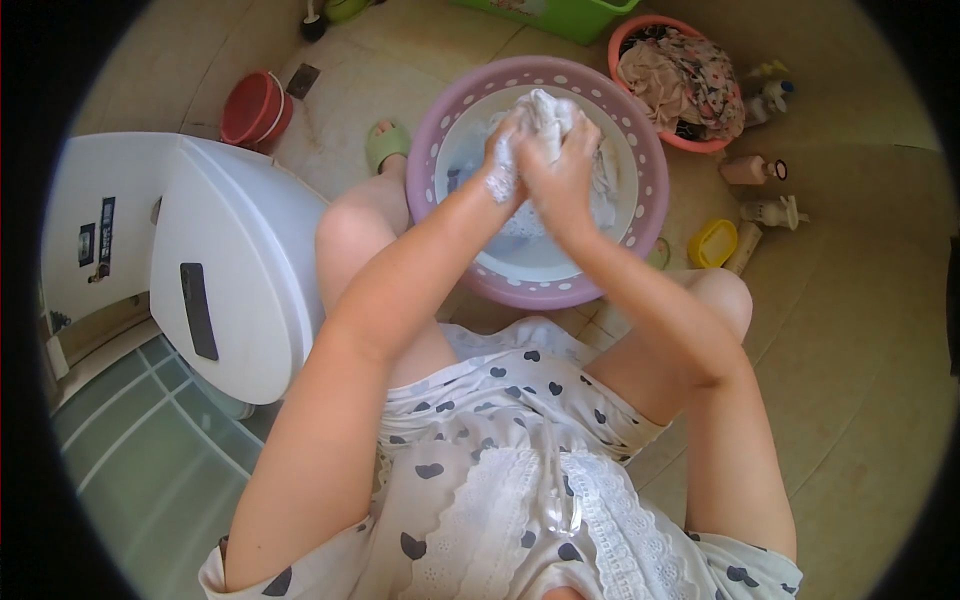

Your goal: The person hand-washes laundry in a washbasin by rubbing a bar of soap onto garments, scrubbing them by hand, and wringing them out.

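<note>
A bunched white cloth (545,112), wet and soapy, is gripped between my two hands over a round purple basin (640,215) with white dots round its rim. My left hand (508,150) is closed on the cloth's left side, with suds on its wrist. Wrapped round the other side is my right hand (565,165), its fingers curled over the cloth. Below the hands, sudsy water (520,258) fills the basin, and more pale wet fabric (604,190) lies in it. What the palms cover is hidden.
Right of the basin stands a pink tub (680,145) heaped with clothes, near several bottles (748,170) and a yellow container (712,243). At left are a white toilet (235,270) with a dark phone (199,311) on its lid and a red bucket (255,110). A green bin (560,18) sits behind.
</note>
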`<move>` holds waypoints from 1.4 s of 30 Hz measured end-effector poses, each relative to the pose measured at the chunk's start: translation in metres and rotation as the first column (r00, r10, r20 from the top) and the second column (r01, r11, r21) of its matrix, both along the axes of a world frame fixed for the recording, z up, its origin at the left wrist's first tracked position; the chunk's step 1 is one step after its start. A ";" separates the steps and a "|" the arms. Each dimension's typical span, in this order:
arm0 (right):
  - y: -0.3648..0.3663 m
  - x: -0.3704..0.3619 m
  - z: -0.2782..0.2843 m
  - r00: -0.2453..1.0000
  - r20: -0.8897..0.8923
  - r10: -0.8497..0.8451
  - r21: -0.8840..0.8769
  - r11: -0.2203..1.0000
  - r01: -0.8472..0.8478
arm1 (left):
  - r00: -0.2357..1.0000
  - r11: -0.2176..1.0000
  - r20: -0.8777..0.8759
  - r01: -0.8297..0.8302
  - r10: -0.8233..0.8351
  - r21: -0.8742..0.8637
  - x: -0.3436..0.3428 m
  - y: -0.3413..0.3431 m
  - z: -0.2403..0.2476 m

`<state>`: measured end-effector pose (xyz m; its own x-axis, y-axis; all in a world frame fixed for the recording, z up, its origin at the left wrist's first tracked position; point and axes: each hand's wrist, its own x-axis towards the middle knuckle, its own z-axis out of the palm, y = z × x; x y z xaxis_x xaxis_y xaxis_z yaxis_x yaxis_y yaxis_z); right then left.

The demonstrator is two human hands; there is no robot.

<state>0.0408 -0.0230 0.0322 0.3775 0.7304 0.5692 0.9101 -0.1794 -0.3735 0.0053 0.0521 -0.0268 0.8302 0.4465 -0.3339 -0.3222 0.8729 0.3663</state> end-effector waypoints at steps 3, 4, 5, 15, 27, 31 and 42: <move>-0.004 -0.031 0.021 0.893 -0.444 -0.075 0.134 0.980 0.149 | 0.715 0.942 0.616 0.283 -0.331 0.177 -0.003 0.004 -0.009; -0.002 -0.020 0.016 0.864 -0.484 -0.141 0.125 0.966 0.227 | 0.826 0.971 0.512 0.225 -0.235 0.083 0.002 -0.015 0.005; 0.001 -0.008 0.012 0.826 -0.526 -0.204 0.112 0.946 0.304 | 0.914 0.988 0.381 0.151 -0.139 -0.002 0.005 -0.033 0.021; 0.010 0.042 -0.018 0.123 -0.989 -0.076 -0.060 0.990 0.130 | 0.893 0.978 -0.413 -0.116 0.179 0.172 0.003 -0.014 0.042; 0.010 0.039 0.022 0.475 -0.826 -0.304 -0.228 0.950 0.212 | 0.965 0.971 -0.110 0.235 -0.239 -0.053 -0.006 -0.026 0.053; 0.008 0.043 0.010 0.210 -0.972 -0.106 -0.083 0.990 0.114 | 0.902 0.980 -0.426 0.146 -0.075 0.135 0.003 -0.029 0.061; -0.006 0.006 0.007 0.664 -0.742 -0.091 0.053 0.980 0.193 | 0.966 0.985 -0.249 0.027 -0.069 -0.170 0.006 -0.034 0.036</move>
